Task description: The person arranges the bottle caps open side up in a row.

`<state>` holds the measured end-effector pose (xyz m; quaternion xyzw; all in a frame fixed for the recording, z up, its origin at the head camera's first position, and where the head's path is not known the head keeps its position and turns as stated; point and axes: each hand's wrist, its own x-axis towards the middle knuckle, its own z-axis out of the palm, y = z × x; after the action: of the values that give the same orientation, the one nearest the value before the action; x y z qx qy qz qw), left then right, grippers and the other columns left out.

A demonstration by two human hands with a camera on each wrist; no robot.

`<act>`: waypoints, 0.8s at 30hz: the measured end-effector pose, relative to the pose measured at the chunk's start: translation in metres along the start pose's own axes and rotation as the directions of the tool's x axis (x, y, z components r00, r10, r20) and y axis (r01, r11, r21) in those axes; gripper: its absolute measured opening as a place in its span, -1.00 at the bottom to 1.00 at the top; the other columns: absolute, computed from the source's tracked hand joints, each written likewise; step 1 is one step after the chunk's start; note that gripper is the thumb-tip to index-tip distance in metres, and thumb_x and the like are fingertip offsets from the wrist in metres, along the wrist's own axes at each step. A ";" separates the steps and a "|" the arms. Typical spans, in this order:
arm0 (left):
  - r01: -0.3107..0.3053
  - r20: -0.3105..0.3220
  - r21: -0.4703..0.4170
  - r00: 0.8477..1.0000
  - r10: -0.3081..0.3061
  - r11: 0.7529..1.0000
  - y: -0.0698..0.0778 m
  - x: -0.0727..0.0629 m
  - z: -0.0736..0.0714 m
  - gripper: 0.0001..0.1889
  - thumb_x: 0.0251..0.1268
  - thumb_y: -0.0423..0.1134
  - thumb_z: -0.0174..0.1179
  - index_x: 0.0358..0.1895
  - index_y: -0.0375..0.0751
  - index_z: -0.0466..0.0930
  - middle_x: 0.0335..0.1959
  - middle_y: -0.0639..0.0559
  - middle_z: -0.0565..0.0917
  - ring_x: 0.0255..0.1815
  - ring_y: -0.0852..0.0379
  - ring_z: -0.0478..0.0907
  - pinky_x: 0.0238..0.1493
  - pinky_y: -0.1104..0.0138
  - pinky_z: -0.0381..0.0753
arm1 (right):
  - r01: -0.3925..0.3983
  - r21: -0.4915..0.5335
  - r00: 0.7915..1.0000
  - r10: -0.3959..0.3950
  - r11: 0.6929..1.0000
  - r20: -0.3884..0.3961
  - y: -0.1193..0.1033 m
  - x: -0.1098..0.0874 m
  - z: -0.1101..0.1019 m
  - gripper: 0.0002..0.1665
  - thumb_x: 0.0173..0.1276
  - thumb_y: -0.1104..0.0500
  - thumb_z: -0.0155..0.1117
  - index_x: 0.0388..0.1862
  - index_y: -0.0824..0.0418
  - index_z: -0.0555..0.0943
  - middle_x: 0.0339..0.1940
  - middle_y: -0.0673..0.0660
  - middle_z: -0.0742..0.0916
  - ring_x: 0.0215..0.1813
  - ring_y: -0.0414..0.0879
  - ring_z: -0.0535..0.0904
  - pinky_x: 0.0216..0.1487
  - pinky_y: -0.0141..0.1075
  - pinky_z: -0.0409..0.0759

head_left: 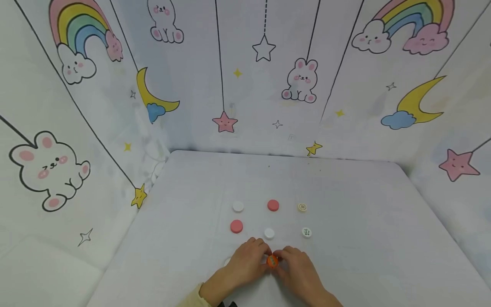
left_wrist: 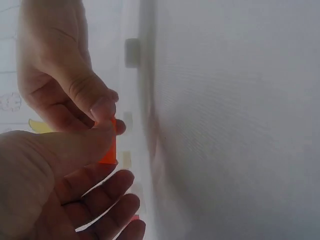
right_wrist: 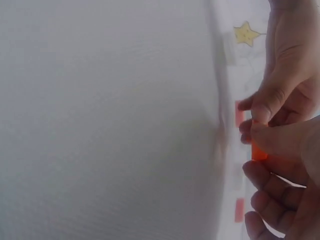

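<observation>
Both hands meet at the near middle of the table around a round orange bottle cap (head_left: 272,261) with a greenish mark on its top. My left hand (head_left: 248,261) pinches it from the left, thumb and fingertips on its edge. From the other side my right hand (head_left: 300,271) pinches the same cap. In the left wrist view the orange side of the cap (left_wrist: 108,150) shows between the thumbs and fingers, the rest covered. Just beyond the hands lies a white cap (head_left: 269,233). Another white cap (head_left: 227,261) is mostly hidden behind the left hand.
Farther back lie a white cap (head_left: 238,207), a red cap (head_left: 273,205) and a cream cap with a ring mark (head_left: 302,207). A second red cap (head_left: 236,226) and a white cap with green marks (head_left: 306,232) are closer. Cartoon-printed cloth walls (head_left: 192,85) surround the table.
</observation>
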<state>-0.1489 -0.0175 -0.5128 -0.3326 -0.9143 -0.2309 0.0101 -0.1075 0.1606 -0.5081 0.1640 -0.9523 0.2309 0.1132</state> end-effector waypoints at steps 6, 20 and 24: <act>0.065 0.060 -0.145 0.997 -0.057 0.987 -0.006 0.000 0.000 -0.82 0.09 -0.17 0.43 -0.24 -0.05 0.70 -0.42 0.29 0.60 -0.39 0.40 0.45 -0.31 0.51 0.46 | -0.076 0.058 0.996 0.073 0.995 0.058 -0.001 0.000 -0.003 -0.67 0.00 0.20 0.58 -0.22 0.02 0.71 -0.32 -0.20 0.71 -0.27 -0.29 0.59 -0.20 -0.28 0.58; 0.111 0.056 -0.305 0.994 -0.099 0.946 0.000 0.003 -0.008 -0.74 0.23 -0.31 0.29 -0.02 -0.22 0.71 -0.28 0.17 0.71 -0.38 0.43 0.50 -0.32 0.53 0.47 | -0.019 0.199 0.986 0.050 0.980 -0.156 0.001 -0.004 0.004 -0.59 -0.08 0.40 0.56 -0.39 -0.05 0.63 -0.48 -0.27 0.67 -0.46 -0.43 0.48 -0.42 -0.42 0.53; 0.110 0.027 -0.346 0.994 -0.107 0.932 0.001 0.001 -0.007 -0.73 0.26 -0.31 0.23 0.03 -0.18 0.67 -0.33 0.21 0.71 -0.41 0.44 0.49 -0.33 0.51 0.47 | 0.035 0.222 0.980 0.009 0.975 -0.197 0.003 -0.007 0.005 -0.56 -0.09 0.46 0.53 -0.37 -0.05 0.69 -0.44 -0.26 0.72 -0.45 -0.46 0.54 -0.42 -0.47 0.55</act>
<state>-0.1495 -0.0190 -0.5059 -0.2790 -0.8763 -0.3873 -0.0648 -0.1029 0.1626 -0.5153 0.1583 -0.9033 0.3511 0.1889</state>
